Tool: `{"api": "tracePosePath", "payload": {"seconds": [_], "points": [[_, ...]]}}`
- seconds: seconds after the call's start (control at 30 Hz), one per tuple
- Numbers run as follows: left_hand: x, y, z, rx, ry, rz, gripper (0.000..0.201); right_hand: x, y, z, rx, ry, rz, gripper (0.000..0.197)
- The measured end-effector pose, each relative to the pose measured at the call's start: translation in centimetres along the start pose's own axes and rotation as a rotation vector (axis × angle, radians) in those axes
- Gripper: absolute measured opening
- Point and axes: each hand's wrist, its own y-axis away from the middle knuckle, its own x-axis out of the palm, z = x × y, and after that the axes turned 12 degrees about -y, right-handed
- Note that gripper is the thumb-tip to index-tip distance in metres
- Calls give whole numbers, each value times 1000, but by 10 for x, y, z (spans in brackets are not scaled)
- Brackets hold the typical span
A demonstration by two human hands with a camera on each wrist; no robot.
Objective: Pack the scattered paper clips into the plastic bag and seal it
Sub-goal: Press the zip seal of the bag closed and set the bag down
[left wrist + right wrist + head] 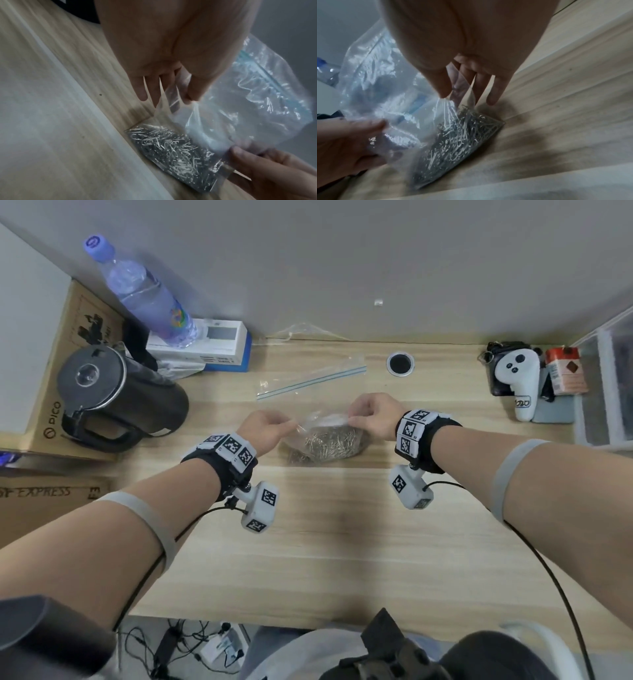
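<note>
A clear plastic bag [317, 422] stands on the wooden table [342, 525], its bottom full of silver paper clips [325, 441]. My left hand [294, 424] pinches the bag's left side above the clips and my right hand [351, 421] pinches its right side. Beyond my hands the plastic runs away to a blue zip strip [308, 381] lying flat toward the wall. In the left wrist view thumb and forefinger of the left hand [185, 98] nip the film above the clips [171, 148]. In the right wrist view my right hand [447, 97] does the same over the clips [462, 135].
A black kettle [113, 392], a water bottle [147, 292] on a white box [202, 344] and cardboard boxes [68, 337] crowd the left. A cable hole [400, 363], a white controller [517, 378], a red packet [565, 369] and plastic drawers [609, 378] sit at the right.
</note>
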Motion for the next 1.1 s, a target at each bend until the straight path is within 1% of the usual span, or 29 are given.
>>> {"api": "tracePosePath", "payload": {"seconds": [0.07, 0.1, 0.13, 0.2, 0.23, 0.27, 0.3, 0.33, 0.37, 0.43, 0.5, 0.53, 0.6, 0.67, 0.7, 0.73, 0.8, 0.87, 0.9, 0.93, 0.97, 1.0, 1.07, 1.1], "points": [[1, -6, 3, -25, 49, -32, 27, 1, -2, 2, 15, -121, -60, 5], [1, -10, 3, -37, 78, -50, 34, 0, -3, 4, 34, -152, -79, 8], [1, -13, 1, -45, 96, -58, 36, -1, -4, 6, 52, -148, -89, 14], [0, -14, -8, -69, 93, -85, 24, -3, -7, 8, 83, -143, -106, 24], [0, -15, -11, -84, 105, -103, 23, -3, -8, 10, 98, -166, -125, 27], [0, -16, -14, -95, 130, -127, 36, -4, -9, 11, 105, -196, -145, 30], [1, -17, -18, -111, 150, -155, 55, -6, -8, 12, 104, -225, -169, 34], [1, -16, -22, -118, 167, -188, 65, -6, -6, 13, 91, -248, -192, 37], [1, -15, -25, -114, 173, -237, 61, -7, -3, 15, 70, -265, -212, 38], [4, -11, -33, -78, 175, -332, 38, -8, 4, 18, 4, -278, -221, 31], [6, -4, -43, 1, 168, -401, 25, -8, 9, 20, -65, -300, -181, 25], [6, -2, -47, 50, 162, -410, 20, -7, 11, 21, -92, -306, -164, 27], [6, 0, -51, 128, 136, -387, 12, -8, 12, 23, -113, -301, -152, 37], [3, 3, -52, 194, 82, -318, 9, -11, 15, 24, -83, -317, -127, 39], [1, 4, -51, 219, 52, -278, 12, -13, 16, 22, -60, -334, -105, 40], [0, 6, -50, 228, 20, -232, 23, -16, 17, 21, -46, -327, -85, 45], [-3, 9, -46, 228, -79, -145, 57, -21, 21, 19, -42, -196, -49, 62], [-2, 12, -47, 237, -240, -85, 88, -23, 23, 19, -47, -46, -15, 78], [0, 13, -48, 244, -319, -72, 97, -23, 23, 18, -45, 11, 6, 85], [3, 14, -50, 244, -397, -68, 102, -21, 23, 19, -36, 85, 26, 88], [5, 15, -53, 237, -478, -69, 101, -20, 23, 20, -30, 183, 41, 86], [6, 15, -55, 222, -551, -72, 96, -18, 23, 21, -21, 299, 49, 78], [8, 15, -60, 194, -667, -74, 78, -15, 26, 23, 4, 486, 48, 61], [9, 15, -62, 186, -707, -70, 68, -13, 27, 23, 19, 536, 41, 55]]}}
